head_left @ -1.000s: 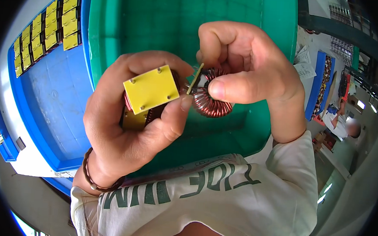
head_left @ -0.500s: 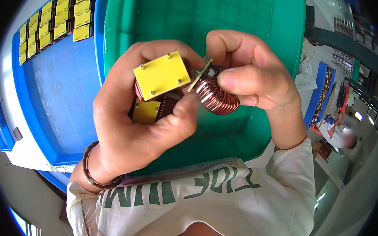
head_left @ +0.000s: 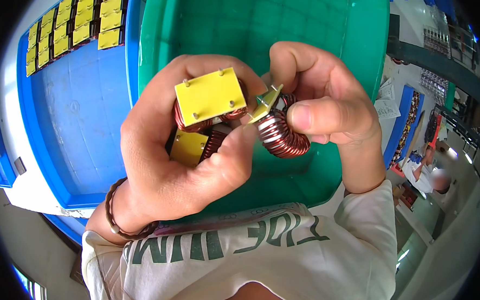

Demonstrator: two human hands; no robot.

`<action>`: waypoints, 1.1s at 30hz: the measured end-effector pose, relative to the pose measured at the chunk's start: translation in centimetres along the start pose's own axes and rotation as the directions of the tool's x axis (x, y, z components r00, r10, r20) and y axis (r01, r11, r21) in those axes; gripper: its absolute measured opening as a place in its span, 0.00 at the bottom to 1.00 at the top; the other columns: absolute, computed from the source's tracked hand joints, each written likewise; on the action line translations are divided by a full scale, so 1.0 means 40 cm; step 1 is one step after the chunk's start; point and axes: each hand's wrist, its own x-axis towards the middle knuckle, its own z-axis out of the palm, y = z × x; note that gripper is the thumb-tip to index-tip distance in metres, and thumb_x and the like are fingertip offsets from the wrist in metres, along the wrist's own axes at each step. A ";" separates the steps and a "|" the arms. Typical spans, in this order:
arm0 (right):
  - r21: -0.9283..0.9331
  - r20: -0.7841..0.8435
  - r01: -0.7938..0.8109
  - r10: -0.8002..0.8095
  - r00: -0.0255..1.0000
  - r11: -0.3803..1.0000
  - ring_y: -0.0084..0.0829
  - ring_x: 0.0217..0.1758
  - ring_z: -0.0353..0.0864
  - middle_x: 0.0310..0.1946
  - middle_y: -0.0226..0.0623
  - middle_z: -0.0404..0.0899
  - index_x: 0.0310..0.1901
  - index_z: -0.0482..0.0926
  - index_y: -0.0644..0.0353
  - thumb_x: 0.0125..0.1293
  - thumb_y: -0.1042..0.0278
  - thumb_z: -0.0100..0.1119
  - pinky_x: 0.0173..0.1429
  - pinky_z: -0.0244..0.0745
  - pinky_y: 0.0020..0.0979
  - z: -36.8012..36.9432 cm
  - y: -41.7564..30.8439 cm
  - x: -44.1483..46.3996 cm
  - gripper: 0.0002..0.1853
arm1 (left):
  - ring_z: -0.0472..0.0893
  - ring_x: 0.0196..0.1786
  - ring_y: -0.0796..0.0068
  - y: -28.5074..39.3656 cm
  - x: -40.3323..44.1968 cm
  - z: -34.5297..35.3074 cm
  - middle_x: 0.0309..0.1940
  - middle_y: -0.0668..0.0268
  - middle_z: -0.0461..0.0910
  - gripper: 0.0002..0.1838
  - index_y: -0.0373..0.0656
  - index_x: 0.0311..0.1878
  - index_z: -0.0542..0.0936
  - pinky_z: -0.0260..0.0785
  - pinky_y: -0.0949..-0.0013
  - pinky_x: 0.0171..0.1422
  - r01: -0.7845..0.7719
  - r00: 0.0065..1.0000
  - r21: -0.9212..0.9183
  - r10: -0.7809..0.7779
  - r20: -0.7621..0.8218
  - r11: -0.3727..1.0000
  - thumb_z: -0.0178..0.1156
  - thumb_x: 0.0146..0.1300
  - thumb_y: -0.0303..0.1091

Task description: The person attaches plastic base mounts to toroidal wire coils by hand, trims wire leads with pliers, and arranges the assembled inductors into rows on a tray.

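Observation:
My left hand point(head_left: 180, 147) is wrapped round two copper-wound toroidal inductors. The upper inductor point(head_left: 210, 97) shows its flat yellow base plate with pins standing at the corners. Below it, the second inductor point(head_left: 188, 147) is partly covered by my thumb and palm. Between thumb and fingers, my right hand point(head_left: 326, 103) pinches another toroidal inductor point(head_left: 283, 133), its coil facing down and its yellow plate tilted edgewise toward my left hand. That plate lies close to my left thumb and fingertips; whether they touch it I cannot tell.
A green tub point(head_left: 257, 20) lies under my hands. At the left a blue tray point(head_left: 78, 130) holds rows of yellow-plated inductors point(head_left: 84, 17) at its far end. To the right are papers point(head_left: 386, 106), a filled blue tray point(head_left: 407, 126) and another person point(head_left: 423, 173) farther off.
The right-hand inductor has turned, so more of its yellow plate face shows. Both hands appear slightly farther right and lower in view, with their grips kept.

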 end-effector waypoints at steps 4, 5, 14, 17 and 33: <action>-0.047 -0.011 -0.023 0.023 1.000 0.999 0.18 0.15 0.59 0.21 0.34 0.70 0.29 0.63 0.60 0.47 0.74 0.57 0.19 0.52 0.15 -0.002 -0.002 -0.002 0.12 | 0.72 0.20 0.80 0.004 -0.002 0.003 0.28 0.61 0.75 0.18 0.33 0.46 0.70 0.65 0.84 0.24 0.002 1.000 0.027 -0.002 -0.002 1.000 0.57 0.51 0.26; -0.063 -0.012 -0.030 0.030 0.999 0.998 0.18 0.17 0.60 0.22 0.34 0.69 0.29 0.63 0.60 0.46 0.74 0.57 0.20 0.52 0.15 -0.002 -0.004 -0.003 0.12 | 0.72 0.20 0.80 0.005 -0.003 0.004 0.28 0.61 0.75 0.17 0.33 0.46 0.70 0.65 0.83 0.25 0.004 1.000 0.038 -0.004 -0.006 0.999 0.57 0.51 0.26; -0.130 -0.028 -0.024 0.021 0.999 0.991 0.19 0.21 0.60 0.22 0.32 0.68 0.28 0.61 0.58 0.44 0.74 0.57 0.23 0.52 0.16 -0.006 -0.008 -0.010 0.13 | 0.71 0.25 0.79 -0.019 0.001 -0.016 0.31 0.62 0.75 0.17 0.34 0.46 0.72 0.65 0.81 0.32 -0.230 0.969 0.195 0.205 0.138 0.954 0.59 0.51 0.27; -0.141 -0.031 -0.010 0.006 0.999 0.990 0.19 0.21 0.60 0.22 0.32 0.68 0.28 0.61 0.57 0.44 0.74 0.57 0.23 0.52 0.16 -0.006 -0.002 -0.005 0.13 | 0.71 0.27 0.78 -0.022 -0.002 -0.018 0.31 0.62 0.75 0.17 0.34 0.46 0.72 0.64 0.81 0.35 -0.214 0.975 0.207 0.194 0.111 0.955 0.60 0.52 0.28; 0.028 -0.077 -0.076 0.077 0.994 0.997 0.12 0.09 0.56 0.18 0.27 0.67 0.31 0.63 0.61 0.48 0.73 0.57 0.13 0.49 0.11 0.013 -0.006 0.002 0.12 | 0.71 0.28 0.78 -0.024 0.006 -0.010 0.33 0.63 0.75 0.17 0.34 0.46 0.72 0.65 0.81 0.35 -0.189 0.982 0.133 0.186 0.040 0.973 0.58 0.52 0.27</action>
